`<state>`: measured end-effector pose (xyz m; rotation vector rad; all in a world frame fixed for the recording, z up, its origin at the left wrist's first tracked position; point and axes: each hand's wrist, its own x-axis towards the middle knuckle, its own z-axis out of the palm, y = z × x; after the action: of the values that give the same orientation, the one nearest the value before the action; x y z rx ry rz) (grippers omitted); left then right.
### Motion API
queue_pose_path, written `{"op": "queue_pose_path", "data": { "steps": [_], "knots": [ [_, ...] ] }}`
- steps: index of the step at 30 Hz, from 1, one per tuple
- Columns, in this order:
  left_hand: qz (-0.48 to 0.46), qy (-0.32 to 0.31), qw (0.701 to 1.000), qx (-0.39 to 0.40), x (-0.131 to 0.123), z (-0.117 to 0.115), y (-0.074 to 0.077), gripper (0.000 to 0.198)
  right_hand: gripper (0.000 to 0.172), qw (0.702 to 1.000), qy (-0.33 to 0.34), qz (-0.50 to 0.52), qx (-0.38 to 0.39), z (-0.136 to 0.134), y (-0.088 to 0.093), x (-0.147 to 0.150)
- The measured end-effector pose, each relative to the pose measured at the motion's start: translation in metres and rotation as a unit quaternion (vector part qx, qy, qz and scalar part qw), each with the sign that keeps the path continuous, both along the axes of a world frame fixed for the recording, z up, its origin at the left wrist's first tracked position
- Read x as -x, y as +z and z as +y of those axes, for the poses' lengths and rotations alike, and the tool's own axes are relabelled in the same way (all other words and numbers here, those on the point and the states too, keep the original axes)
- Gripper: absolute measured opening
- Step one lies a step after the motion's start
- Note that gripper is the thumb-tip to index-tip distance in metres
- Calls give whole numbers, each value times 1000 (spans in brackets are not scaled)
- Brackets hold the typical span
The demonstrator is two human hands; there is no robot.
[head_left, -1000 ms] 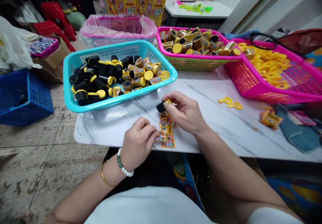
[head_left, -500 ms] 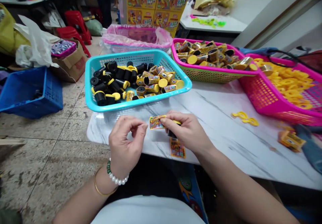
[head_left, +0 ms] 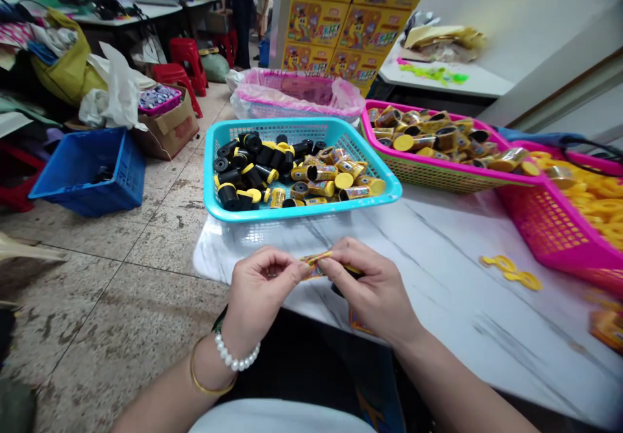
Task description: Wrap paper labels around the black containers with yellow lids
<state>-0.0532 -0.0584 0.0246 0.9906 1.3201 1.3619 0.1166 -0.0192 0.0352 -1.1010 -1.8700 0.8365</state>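
Head view: left hand (head_left: 263,287) and right hand (head_left: 372,284) pinch a printed label (head_left: 315,266) between them above the table (head_left: 438,277), black cup (head_left: 339,289) tucked in right hand, apparently working label open; next move likely calls for aligning label with cup.

Over at the tabletop's (head_left: 438,258) left end sits a tube basket (head_left: 302,213), with a second basket (head_left: 438,176) behind and rightward, then a ring basket (head_left: 530,215), loose rings (head_left: 512,276) before it; toward the near edge, a held label (head_left: 314,268).
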Motion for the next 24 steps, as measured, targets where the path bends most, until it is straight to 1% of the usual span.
{"op": "queue_pose_path", "data": {
  "steps": [2,5,7,11,15,18,20,24],
  "knots": [
    [13,21,999,-21,1,0,0,14,17,1000,-3,-14,-21,-1,0,1],
    [64,61,993,-75,3,0,-2,6,16,998,-8,-23,-62,-4,-1,3],
    [85,63,990,-90,5,0,-3,5,14,995,-15,-34,-89,-6,-3,4],
    [97,47,990,-87,6,0,-4,8,17,990,-26,-60,-124,-9,-5,7],
    [72,64,992,-82,5,0,-3,11,19,991,-13,-58,-123,-9,-6,11],
    [44,69,995,-61,6,0,-3,12,25,993,-7,-60,-103,-8,-6,14],
    [43,57,996,-58,7,0,-5,11,29,994,-10,-62,-94,-8,-7,16],
    [66,24,996,-49,12,0,-11,9,29,994,-9,-59,-91,-8,-11,17]
  ]
}}
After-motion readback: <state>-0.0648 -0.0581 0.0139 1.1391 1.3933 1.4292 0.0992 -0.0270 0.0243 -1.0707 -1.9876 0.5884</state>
